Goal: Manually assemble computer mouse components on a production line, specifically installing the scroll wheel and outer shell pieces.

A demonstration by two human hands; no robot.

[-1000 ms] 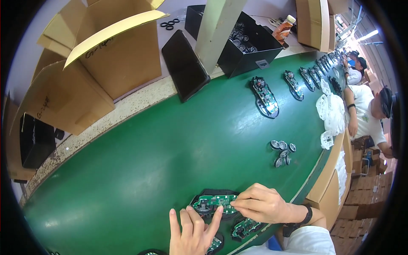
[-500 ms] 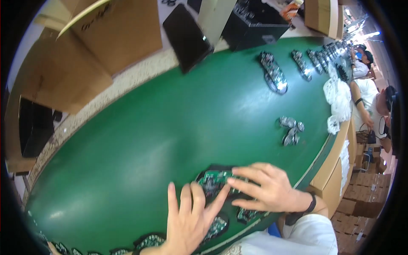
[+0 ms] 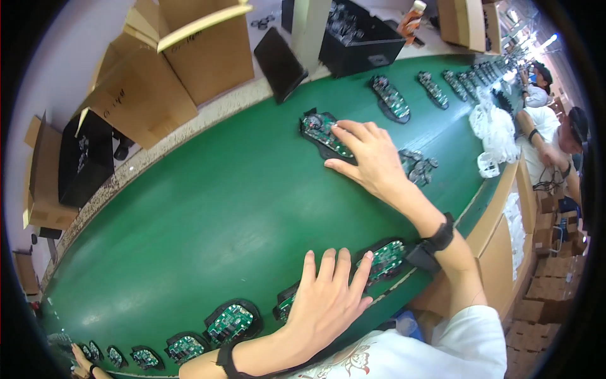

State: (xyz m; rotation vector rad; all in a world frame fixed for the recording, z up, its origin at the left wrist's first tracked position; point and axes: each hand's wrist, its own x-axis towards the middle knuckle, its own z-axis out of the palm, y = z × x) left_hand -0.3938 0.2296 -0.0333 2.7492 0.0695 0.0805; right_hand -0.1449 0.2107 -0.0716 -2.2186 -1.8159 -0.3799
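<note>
My right hand (image 3: 377, 161) reaches over the green surface, its fingers and thumb around the near right end of a circuit board in a black casing (image 3: 325, 134). The fingertips rest on the board, and the thumb lies by the casing's near edge. Closer in, my left hand (image 3: 328, 303) is spread open, palm down. Its index fingertip is at the left end of another cased circuit board (image 3: 386, 259). Left of the palm, a third cased board (image 3: 285, 306) is partly hidden by the hand.
More cased boards (image 3: 230, 323) line the near left edge; others (image 3: 390, 100) run along the far right. Small dark round parts (image 3: 420, 167) sit beside my right forearm. Black bins (image 3: 360, 47) and cardboard boxes (image 3: 208, 57) stand beyond the surface. White plastic bags (image 3: 495, 132) and co-workers (image 3: 546, 136) are at right.
My right hand has moved away from me with the cased board, which both hands were touching before. My left hand has let go of it and shifted right. The view has tilted.
</note>
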